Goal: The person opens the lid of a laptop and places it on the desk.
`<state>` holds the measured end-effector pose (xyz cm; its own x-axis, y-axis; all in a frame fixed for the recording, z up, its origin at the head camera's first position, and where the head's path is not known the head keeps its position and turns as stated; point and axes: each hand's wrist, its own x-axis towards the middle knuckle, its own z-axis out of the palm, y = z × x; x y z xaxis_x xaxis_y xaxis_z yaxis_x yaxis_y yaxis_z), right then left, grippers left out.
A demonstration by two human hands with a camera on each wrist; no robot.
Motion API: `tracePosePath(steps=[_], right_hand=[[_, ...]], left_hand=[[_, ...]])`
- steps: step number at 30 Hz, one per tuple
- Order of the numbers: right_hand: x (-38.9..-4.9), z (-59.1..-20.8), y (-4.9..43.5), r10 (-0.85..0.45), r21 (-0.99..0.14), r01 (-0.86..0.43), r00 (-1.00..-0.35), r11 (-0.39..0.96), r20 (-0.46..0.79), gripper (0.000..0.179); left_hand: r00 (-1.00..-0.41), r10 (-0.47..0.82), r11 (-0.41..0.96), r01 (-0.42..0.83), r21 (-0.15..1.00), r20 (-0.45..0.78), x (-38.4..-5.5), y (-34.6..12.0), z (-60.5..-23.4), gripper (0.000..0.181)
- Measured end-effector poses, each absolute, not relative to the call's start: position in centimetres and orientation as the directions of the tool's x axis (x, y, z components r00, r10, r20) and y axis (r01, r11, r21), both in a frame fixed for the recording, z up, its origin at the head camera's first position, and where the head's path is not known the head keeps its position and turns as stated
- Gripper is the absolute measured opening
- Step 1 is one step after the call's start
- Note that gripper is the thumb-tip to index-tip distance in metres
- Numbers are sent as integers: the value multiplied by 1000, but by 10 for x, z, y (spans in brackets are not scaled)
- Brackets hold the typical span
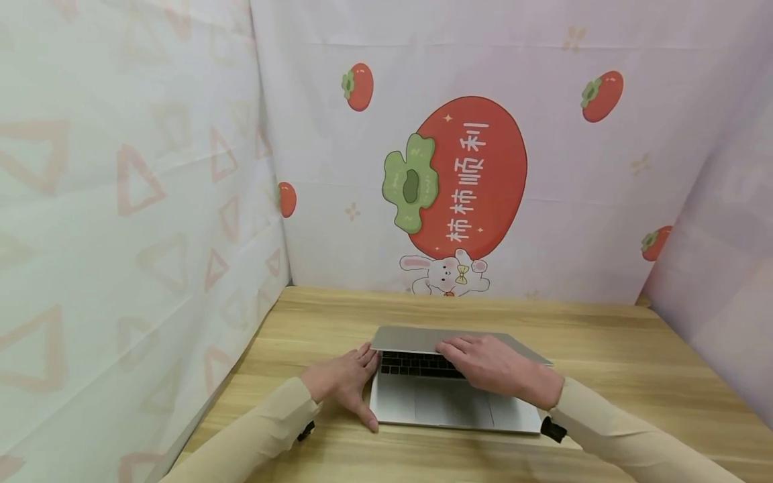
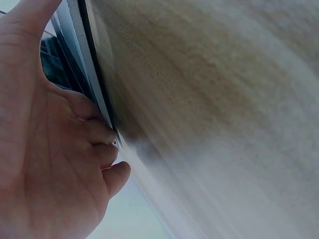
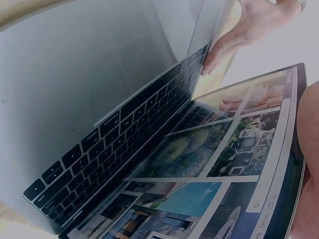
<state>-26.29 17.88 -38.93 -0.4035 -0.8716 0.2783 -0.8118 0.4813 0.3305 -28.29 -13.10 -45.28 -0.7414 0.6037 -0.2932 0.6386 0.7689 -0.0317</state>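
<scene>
Far left, beyond the left hand point(image 1: 339, 381), there's a pale curtain point(image 1: 90, 201) with faded pinkish triangles all over it. Next comes the left sleeve point(image 1: 253, 422), beige, with a bit of something black under the wrist. That hand is spread, not clamped on anything: fingertips up against the laptop's left side, thumb stuck out down by the near corner. The laptop point(image 1: 395, 402) itself sits on the wood-look table point(image 1: 634, 402), between the two hands and partly under the right one. The lid point(image 1: 401, 339) is tilted low over the black keyboard point(image 1: 417, 365), so it's only part open, and the right wrist view shows the screen point(image 3: 184, 149) lit up with a bunch of photo tiles. The right hand point(image 1: 492, 365) is well apart from the left, fingers laid fairly flat over the lid's near edge and outer face; can't tell where its thumb is. Right of that is the other beige sleeve point(image 1: 622, 422). Straight ahead past both hands hangs a backdrop point(image 1: 326, 154) printed with red persimmons and a bunny.
</scene>
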Motion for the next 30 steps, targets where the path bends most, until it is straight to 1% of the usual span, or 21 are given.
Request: tracePosePath(steps=[4,7,11,19,22,30], right_hand=[[-264,-386,179,-862,300,-815,-419,496,287,41],[-265,-383,178,-852,269,-815,-446,513,275,40],[-267,-381,178,-840,237,-814,-466,530,280,37],[-269,-376,178,-840,255,-811,-452,527,299,32],[-270,-375,178,-839,230,-820,-451,524,304,29],[-274,-371,177,-831,154,-834,-474,529,291,29]], left_hand=[[-743,601,768,639,-41,-295,-283,-130,-454,135],[-742,604,766,641,-44,-292,-284,-130,-454,135],[-740,609,762,646,-47,-287,-284,-130,-454,134],[-731,623,749,660,-59,-277,-282,-129,-453,133],[-729,625,746,663,-61,-280,-281,-128,-453,132],[-736,609,758,650,-55,-295,-282,-130,-454,133]])
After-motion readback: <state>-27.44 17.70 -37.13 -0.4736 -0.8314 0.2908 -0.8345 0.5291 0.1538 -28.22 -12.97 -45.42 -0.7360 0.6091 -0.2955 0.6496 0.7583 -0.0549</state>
